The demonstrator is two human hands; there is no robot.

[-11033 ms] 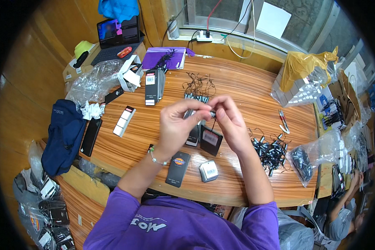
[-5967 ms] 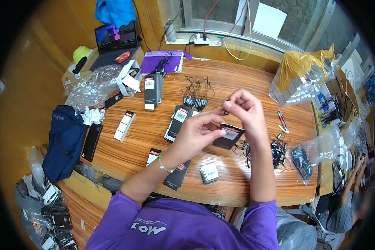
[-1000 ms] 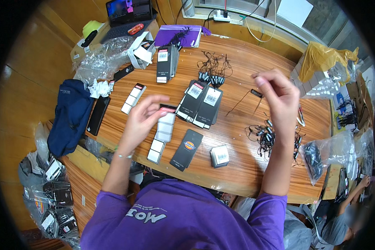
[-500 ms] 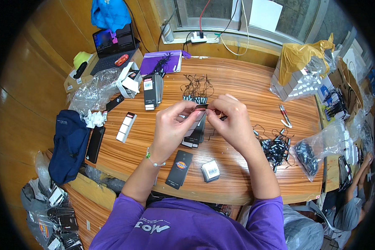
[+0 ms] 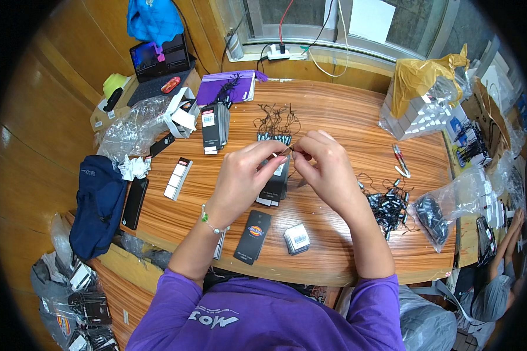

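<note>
My left hand (image 5: 246,169) and my right hand (image 5: 324,167) meet over the middle of the table, both closed in a pinch with fingertips nearly touching. A thin black cord (image 5: 291,149) shows between the fingertips. The left fingers grip the dark edge of what looks like a hang tag, mostly hidden by them. Below the hands lies a stack of black hang tags (image 5: 270,195). Just beyond are black strings with small plastic ends (image 5: 273,138), laid in a row. Nearer me lie a black tag with a coloured emblem (image 5: 253,237) and a small pile of white stickers (image 5: 297,238).
A tangled heap of black strings (image 5: 387,205) lies right, beside a clear bag (image 5: 436,219) and red-handled pliers (image 5: 400,161). More tags stand stacked (image 5: 215,128) back left, near a purple pouch (image 5: 225,88) and a laptop (image 5: 158,61). Another person's arm (image 5: 509,240) shows far right.
The black-and-red edge that showed between my fingertips has turned mostly out of sight. A thin cord now shows there. Both hands stay in nearly the same place, still pinching.
</note>
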